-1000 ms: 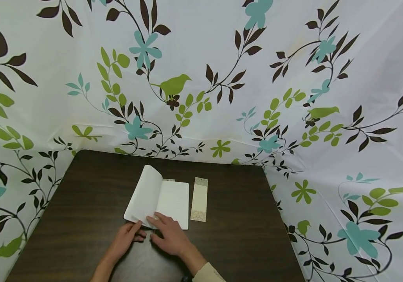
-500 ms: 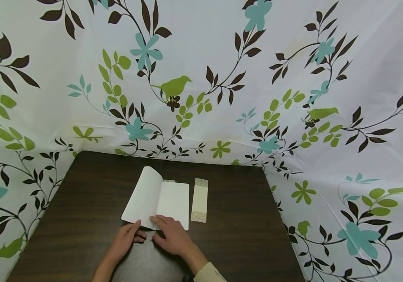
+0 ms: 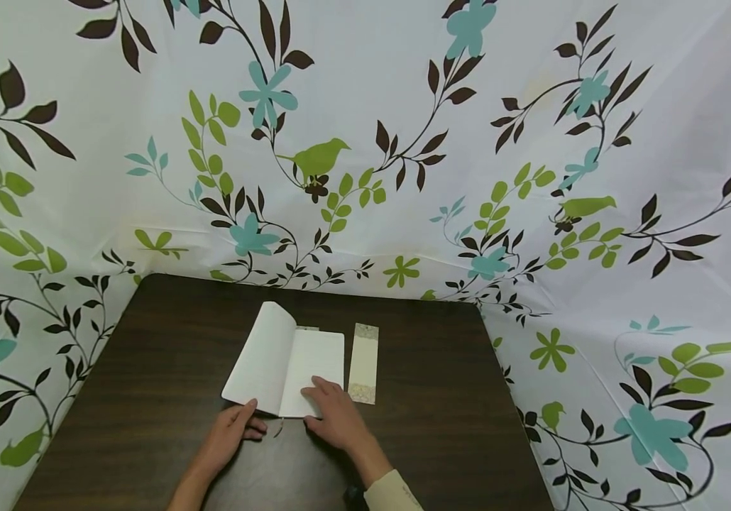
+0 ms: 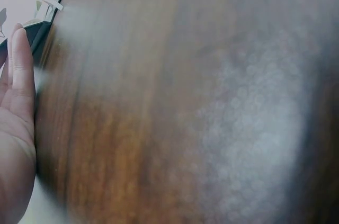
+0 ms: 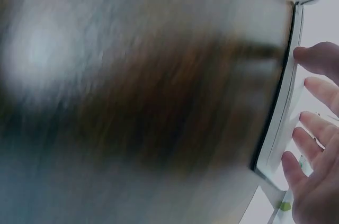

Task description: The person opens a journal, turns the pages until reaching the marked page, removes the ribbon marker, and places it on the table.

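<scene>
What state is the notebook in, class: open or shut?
Open: in the head view, the notebook shows both a left page and a right page, spread side by side.

Two bare hands: one left hand (image 3: pixel 228 433), one right hand (image 3: pixel 336 415), with five digits, thumb included, countable on the right in the right wrist view. One open notebook (image 3: pixel 260 362), two facing pages visible. One thin ribbon (image 3: pixel 280 426) at its lower edge. One patterned strip (image 3: pixel 363 362) in full view, plus the end of what looks like a second strip (image 3: pixel 308 328) behind the notebook. One dark tabletop (image 3: pixel 442 397). One pale sleeve (image 3: pixel 393 491). On the patterned cloth (image 3: pixel 378 92), at least four printed green birds.
</scene>
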`<state>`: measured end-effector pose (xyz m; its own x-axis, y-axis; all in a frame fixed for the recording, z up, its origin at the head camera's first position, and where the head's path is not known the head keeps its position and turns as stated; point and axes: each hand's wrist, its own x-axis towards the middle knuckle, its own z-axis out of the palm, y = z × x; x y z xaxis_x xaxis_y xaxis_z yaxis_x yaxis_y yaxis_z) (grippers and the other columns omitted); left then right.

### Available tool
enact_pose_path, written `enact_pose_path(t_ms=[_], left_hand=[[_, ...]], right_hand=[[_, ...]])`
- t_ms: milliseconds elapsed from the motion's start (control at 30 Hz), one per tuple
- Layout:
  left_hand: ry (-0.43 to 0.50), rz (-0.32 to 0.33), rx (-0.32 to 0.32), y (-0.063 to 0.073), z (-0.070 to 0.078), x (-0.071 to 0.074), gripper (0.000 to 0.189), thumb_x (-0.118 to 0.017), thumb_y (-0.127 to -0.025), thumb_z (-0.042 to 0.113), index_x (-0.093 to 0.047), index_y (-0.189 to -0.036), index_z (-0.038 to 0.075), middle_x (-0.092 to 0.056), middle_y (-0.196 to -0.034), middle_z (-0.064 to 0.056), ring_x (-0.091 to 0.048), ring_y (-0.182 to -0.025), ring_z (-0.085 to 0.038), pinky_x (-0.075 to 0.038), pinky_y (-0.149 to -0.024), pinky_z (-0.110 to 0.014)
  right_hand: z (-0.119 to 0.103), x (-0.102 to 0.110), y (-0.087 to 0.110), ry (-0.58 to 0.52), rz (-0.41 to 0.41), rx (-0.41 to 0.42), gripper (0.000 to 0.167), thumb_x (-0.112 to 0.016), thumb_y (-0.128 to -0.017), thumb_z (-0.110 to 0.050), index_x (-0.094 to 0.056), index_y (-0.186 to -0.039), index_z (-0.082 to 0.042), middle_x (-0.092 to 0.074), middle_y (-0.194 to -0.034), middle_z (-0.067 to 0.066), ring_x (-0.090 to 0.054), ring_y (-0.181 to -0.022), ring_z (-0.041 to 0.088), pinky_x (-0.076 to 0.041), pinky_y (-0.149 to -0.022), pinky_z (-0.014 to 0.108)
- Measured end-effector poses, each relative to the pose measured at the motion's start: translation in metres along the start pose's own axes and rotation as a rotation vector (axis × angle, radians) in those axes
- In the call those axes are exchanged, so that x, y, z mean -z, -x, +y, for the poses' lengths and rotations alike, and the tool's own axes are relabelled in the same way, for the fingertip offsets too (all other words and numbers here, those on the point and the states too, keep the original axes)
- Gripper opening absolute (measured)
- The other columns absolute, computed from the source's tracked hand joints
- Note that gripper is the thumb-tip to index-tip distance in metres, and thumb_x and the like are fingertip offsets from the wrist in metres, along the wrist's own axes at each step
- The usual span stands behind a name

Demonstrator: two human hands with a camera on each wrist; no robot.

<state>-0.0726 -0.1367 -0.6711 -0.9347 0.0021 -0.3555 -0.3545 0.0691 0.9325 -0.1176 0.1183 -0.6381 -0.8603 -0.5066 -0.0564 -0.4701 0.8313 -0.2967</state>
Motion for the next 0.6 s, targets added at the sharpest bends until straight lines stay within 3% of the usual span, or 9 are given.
enact_pose_path(t_ms=[300, 600], left_hand=[[-0.005, 0.001, -0.006, -0.002, 0.002, 0.000, 0.056, -0.050, -0.116, 0.042, -0.070, -0.105, -0.009, -0.078, -0.089, -0.015, -0.079, -0.077, -0.023, -0.064, -0.075, -0.028], [-0.007, 0.010, 0.011, 0.000, -0.001, 0.000, 0.055, -0.051, -0.115, 0.042, -0.071, -0.105, -0.008, -0.078, -0.089, -0.013, -0.079, -0.078, -0.023, -0.063, -0.076, -0.027]], right_hand=[[0.010, 0.002, -0.001, 0.007, 0.014, -0.002, 0.046, -0.075, -0.101, -0.036, -0.066, -0.146, -0.030, -0.055, -0.162, 0.003, -0.057, -0.142, 0.029, -0.055, -0.107, 0.056], [0.014, 0.007, 0.001, -0.022, -0.019, 0.000, 0.038, -0.074, -0.102, -0.035, -0.073, -0.140, -0.033, -0.059, -0.158, 0.002, -0.058, -0.135, 0.027, -0.056, -0.103, 0.051]])
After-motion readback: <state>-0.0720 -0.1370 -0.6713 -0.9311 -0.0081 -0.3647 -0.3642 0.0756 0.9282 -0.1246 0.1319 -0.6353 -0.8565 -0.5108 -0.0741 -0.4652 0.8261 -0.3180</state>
